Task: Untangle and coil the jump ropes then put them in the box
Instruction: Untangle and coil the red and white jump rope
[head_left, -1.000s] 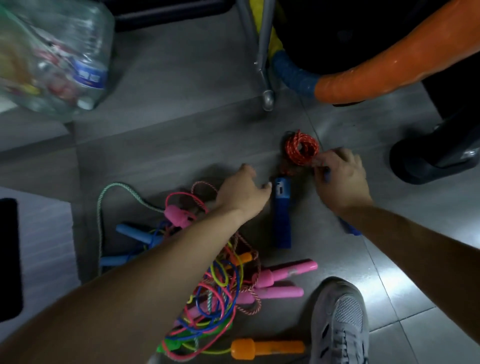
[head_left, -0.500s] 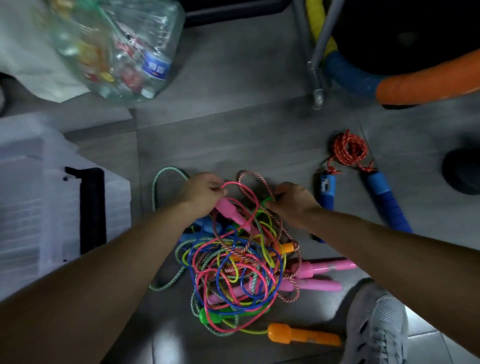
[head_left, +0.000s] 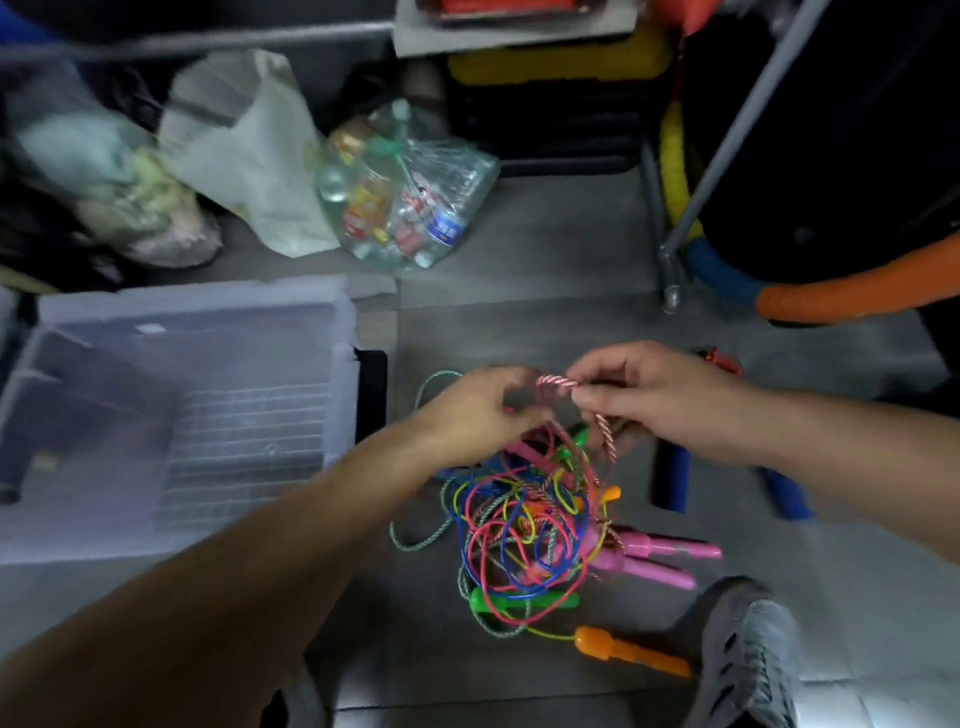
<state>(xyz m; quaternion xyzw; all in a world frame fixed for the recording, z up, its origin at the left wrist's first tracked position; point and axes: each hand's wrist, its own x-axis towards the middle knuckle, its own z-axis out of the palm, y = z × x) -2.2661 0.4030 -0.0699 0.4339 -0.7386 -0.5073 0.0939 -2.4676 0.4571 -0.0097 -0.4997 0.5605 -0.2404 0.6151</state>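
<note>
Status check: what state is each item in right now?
twisted rope: loop held up, rest tangled.
left hand: pinches twisted rope.
right hand: pinches twisted rope.
rope pile: tangled, on floor.
blue-handled rope: on floor, separate from pile.
box: open, no ropes visible inside.

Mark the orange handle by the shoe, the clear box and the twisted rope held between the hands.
orange handle (head_left: 631, 649), head view, middle of its grip.
clear box (head_left: 347, 374), head view, right rim.
twisted rope (head_left: 556, 381), head view, top of the raised arch.
</note>
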